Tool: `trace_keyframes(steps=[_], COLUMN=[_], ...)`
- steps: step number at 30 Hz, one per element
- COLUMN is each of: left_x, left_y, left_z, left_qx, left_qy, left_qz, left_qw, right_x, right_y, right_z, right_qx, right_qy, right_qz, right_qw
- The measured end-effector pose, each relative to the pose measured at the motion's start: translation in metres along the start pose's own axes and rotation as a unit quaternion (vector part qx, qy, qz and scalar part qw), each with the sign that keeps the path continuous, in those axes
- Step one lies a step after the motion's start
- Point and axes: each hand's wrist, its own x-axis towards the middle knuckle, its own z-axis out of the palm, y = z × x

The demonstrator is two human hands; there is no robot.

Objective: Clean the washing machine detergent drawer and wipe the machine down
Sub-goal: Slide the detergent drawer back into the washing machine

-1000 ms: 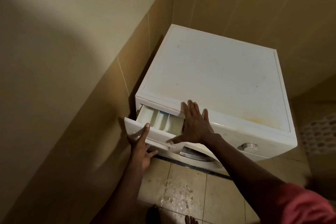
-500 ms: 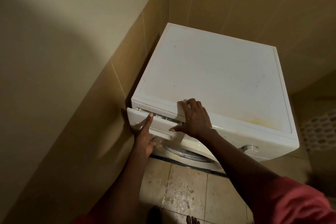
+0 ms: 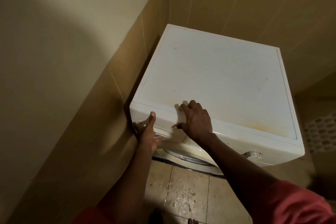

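A white front-loading washing machine (image 3: pixel 214 78) stands in a tiled corner, its top marked with faint spots and an orange stain near the front right. The detergent drawer (image 3: pixel 161 129) sits flush in the machine's upper left front. My left hand (image 3: pixel 148 131) presses flat against the drawer's face, thumb up on the panel above it. My right hand (image 3: pixel 195 120) rests with spread fingers over the front top edge, just right of the drawer. Neither hand holds anything.
Tan wall tiles (image 3: pixel 109 107) close in on the left and behind the machine. A control knob (image 3: pixel 252 154) is on the right of the front panel. The floor tiles (image 3: pixel 183 198) below are wet. A perforated basket (image 3: pixel 321 132) stands to the right.
The drawer was pulled out with its compartments showing; both hands have pushed it in until it is flush with the front panel.
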Motion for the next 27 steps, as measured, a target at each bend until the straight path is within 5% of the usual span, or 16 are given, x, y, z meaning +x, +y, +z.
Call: trace_keyframes(steps=[6, 11, 16, 27], left_x=[-0.015, -0.02, -0.015, -0.01], left_y=[-0.001, -0.008, -0.019, -0.017], left_z=[0.012, 0.018, 0.021, 0.024], left_qx=[0.002, -0.07, -0.086, -0.11], left_qy=[0.062, 0.063, 0.05, -0.003], left_qz=[0.058, 0.057, 0.021, -0.016], left_qw=[0.996, 0.994, 0.995, 0.994], right_x=[-0.005, 0.004, -0.002, 0.017], right_y=[0.001, 0.017, 0.048, 0.059], right_z=[0.002, -0.019, -0.018, -0.03], right_qx=[0.001, 0.176, 0.128, 0.049], right_qy=[0.004, -0.05, -0.045, -0.181], right_qz=[-0.003, 0.051, 0.101, 0.01], right_qw=[1.0, 0.982, 0.986, 0.982])
